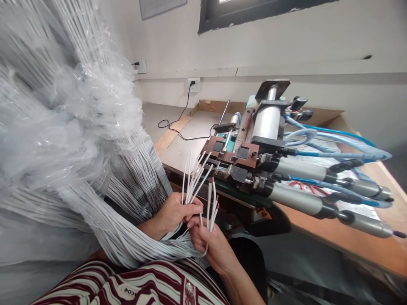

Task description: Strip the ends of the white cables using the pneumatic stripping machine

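Observation:
My left hand (178, 212) is closed on several grey-white cables (192, 182), their free ends fanning upward. Just to the right, my right hand (208, 239) grips a second group of cables (210, 205), some with reddish tips. The fingers of both hands nearly meet, and one short cable stands between them. From below the hands, a thick bundle of the same cables (136, 241) runs left across my lap. Behind the cable ends sits a pneumatic machine (244, 152) with metal cylinders and brown plates; the hands are in front of it.
Large hanks of cable wrapped in clear plastic (95, 106) hang at the left. The machine stands on a wooden bench (318, 220), with blue air hoses (337, 146) at its right. A black cord (187, 106) runs to a wall socket (193, 84).

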